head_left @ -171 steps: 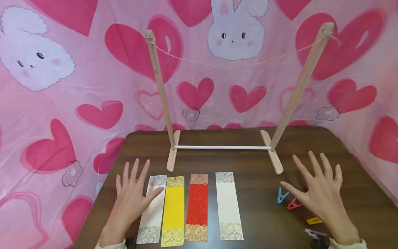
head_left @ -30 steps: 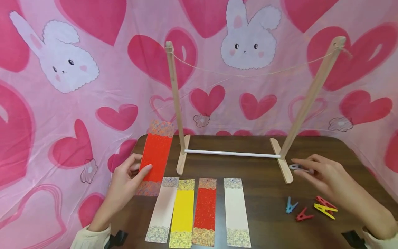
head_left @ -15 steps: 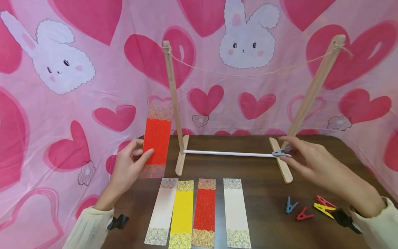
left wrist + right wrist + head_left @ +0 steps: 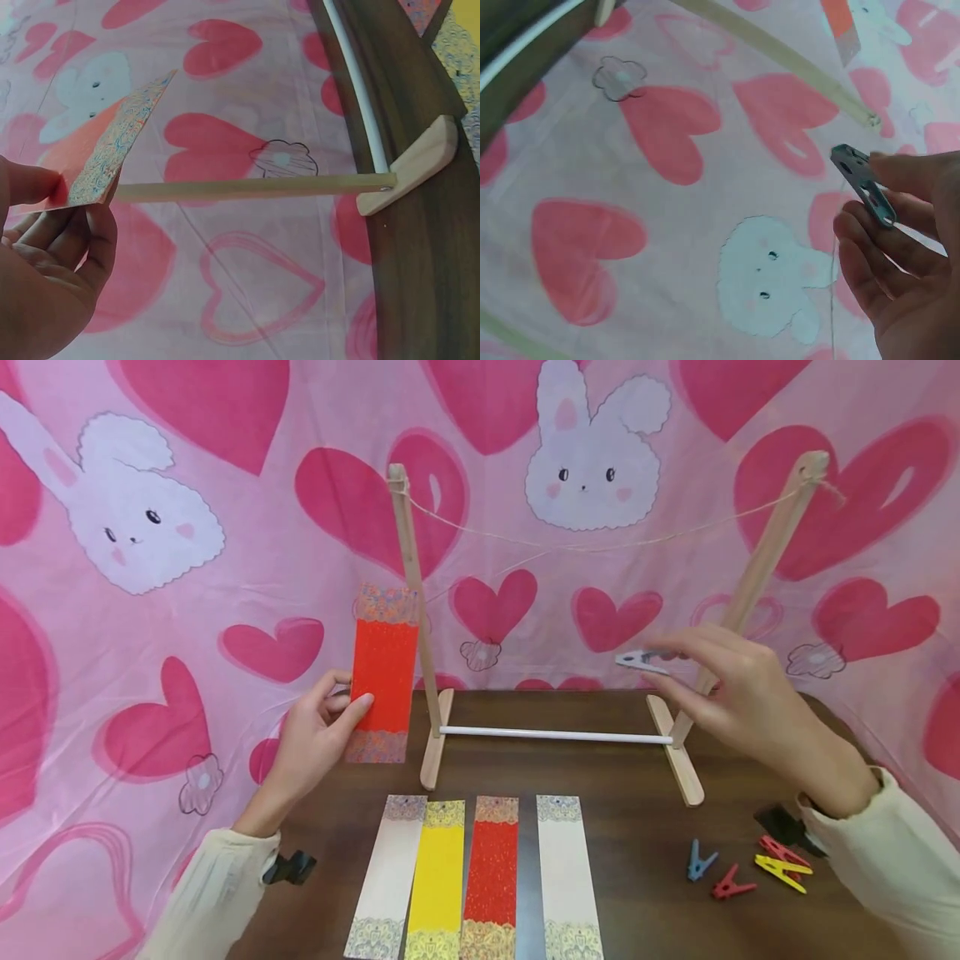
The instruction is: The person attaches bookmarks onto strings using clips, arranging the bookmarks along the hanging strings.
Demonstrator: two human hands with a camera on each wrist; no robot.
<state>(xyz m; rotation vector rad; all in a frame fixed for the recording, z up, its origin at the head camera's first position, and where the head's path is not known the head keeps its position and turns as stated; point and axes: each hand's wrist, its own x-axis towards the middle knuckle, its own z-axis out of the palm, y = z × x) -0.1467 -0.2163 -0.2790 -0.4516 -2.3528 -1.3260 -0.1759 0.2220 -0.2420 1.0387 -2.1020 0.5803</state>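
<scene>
Between thumb and fingers my left hand [image 4: 318, 731] pinches a red paper strip [image 4: 384, 677] with patterned ends, held upright in front of the frame's left post. In the left wrist view the thumb lies on the strip's face, with curled fingers behind it. My right hand [image 4: 738, 693] pinches a grey clothespin [image 4: 637, 661] near the right post, its nose pointing left. A thin string [image 4: 600, 545] sags between the tops of the two posts, above both hands. On the table lie a white strip [image 4: 390, 868], a yellow strip [image 4: 438, 877], another red strip [image 4: 492, 868] and a second white strip [image 4: 566, 868].
The wooden frame [image 4: 738, 602] stands at the back of the brown table [image 4: 637, 827], with a white rod [image 4: 555, 734] joining its feet. At the right lie a blue clothespin [image 4: 701, 862], red clothespins [image 4: 732, 883] and a yellow clothespin [image 4: 782, 870]. A pink heart-patterned cloth [image 4: 315, 568] hangs behind.
Both hands were spread and bare at first. Now the left has a red strip and the right a grey clothespin. Over the last second both rose, the right also moving left.
</scene>
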